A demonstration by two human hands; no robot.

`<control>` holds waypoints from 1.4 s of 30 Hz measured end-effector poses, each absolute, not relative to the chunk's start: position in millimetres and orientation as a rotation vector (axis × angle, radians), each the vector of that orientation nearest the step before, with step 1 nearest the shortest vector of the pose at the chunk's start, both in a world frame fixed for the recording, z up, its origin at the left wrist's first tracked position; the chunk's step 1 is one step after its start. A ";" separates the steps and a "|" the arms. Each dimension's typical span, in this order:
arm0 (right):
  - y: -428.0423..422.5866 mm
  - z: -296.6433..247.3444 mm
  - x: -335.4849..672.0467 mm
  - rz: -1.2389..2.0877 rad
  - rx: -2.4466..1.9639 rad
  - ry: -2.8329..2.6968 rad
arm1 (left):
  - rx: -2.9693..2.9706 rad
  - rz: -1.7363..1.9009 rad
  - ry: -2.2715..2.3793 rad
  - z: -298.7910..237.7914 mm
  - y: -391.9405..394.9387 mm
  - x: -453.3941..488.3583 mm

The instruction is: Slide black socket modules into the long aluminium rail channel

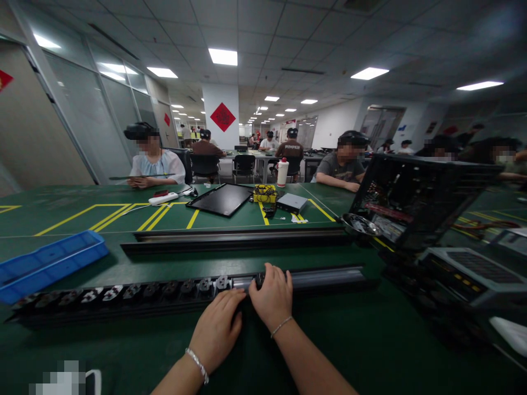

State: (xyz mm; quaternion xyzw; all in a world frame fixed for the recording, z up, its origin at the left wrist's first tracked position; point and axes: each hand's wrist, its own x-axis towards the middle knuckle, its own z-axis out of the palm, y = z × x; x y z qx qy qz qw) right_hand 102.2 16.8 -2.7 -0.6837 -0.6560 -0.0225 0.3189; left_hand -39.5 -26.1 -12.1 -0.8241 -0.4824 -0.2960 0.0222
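A long black channel [325,275] lies across the table in front of me. Several socket modules [152,290], black with some silvery ones, sit in a row in its left part. My right hand [272,293] has its fingers closed around a small black socket module [259,278] over the channel, just right of the row; most of that piece is hidden. Against the near edge, close to the last silvery module, my left hand [218,323] grips the channel, its fingers together over the edge and the thumb lower down.
Two more black channels [242,240] lie behind. A blue tray [53,262] is at left. On the right stand an open computer case [428,197], a metal bowl [362,224] and a grey boxed device [477,269]. A dark flat panel [222,198] lies farther back; people sit across the table.
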 end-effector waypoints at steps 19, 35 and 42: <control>17.4 -3.1 103.2 -0.060 -1.801 -1.745 | -2.547 -0.964 -1.509 -12.7 -26.7 -40.0; 16.7 -2.7 108.0 -0.091 -1.827 -1.729 | -2.571 -0.950 -1.521 -11.3 -26.7 -40.5; 16.8 -2.4 109.1 -0.069 -1.818 -1.717 | -2.563 -0.951 -1.518 -12.6 -26.9 -40.6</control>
